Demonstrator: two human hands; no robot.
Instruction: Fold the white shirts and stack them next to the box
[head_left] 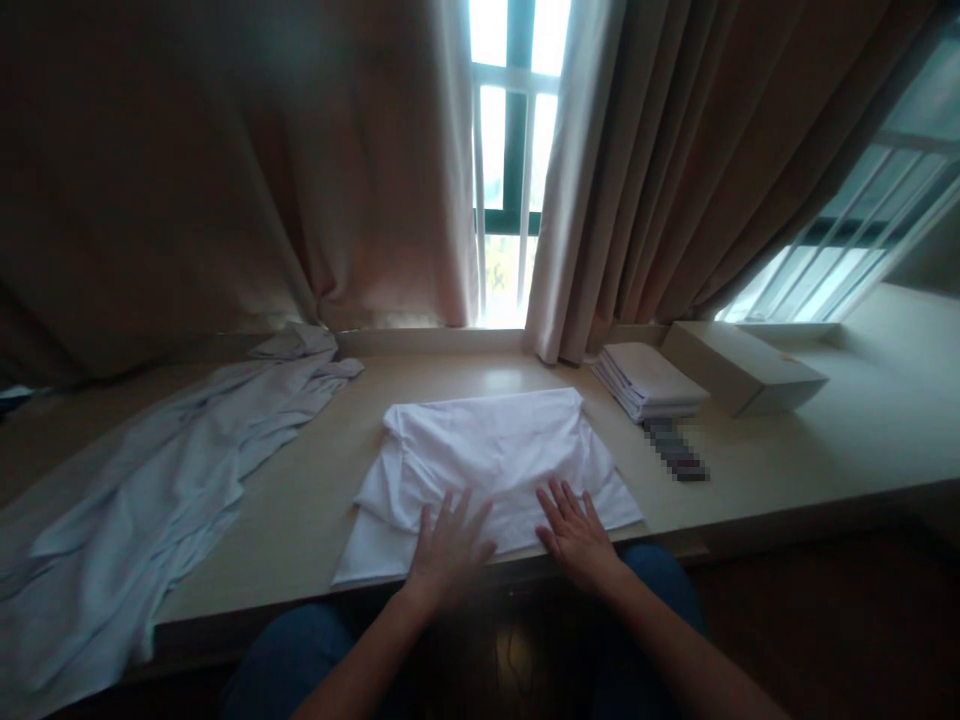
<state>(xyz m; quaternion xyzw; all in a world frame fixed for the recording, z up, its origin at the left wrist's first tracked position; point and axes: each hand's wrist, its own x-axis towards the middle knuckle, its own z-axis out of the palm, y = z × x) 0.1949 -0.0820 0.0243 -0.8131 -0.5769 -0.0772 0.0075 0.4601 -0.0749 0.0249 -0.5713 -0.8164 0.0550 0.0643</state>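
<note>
A white cloth garment, partly folded over, lies on the pale ledge in front of me; its exact kind is hard to tell. My left hand is over its near edge, fingers spread and slightly blurred. On the right part of that same edge, my right hand lies with its fingers stretched out and apart. Both palms face down, and neither hand grips the cloth. Wrinkles run across the garment's middle, and a lower layer shows beneath it at the near corners.
Loose white cloth sprawls along the left of the ledge and hangs over its front. At the right sit a folded white stack, a pixelated dark object and a pale box. Curtains hang behind, beside a barred window.
</note>
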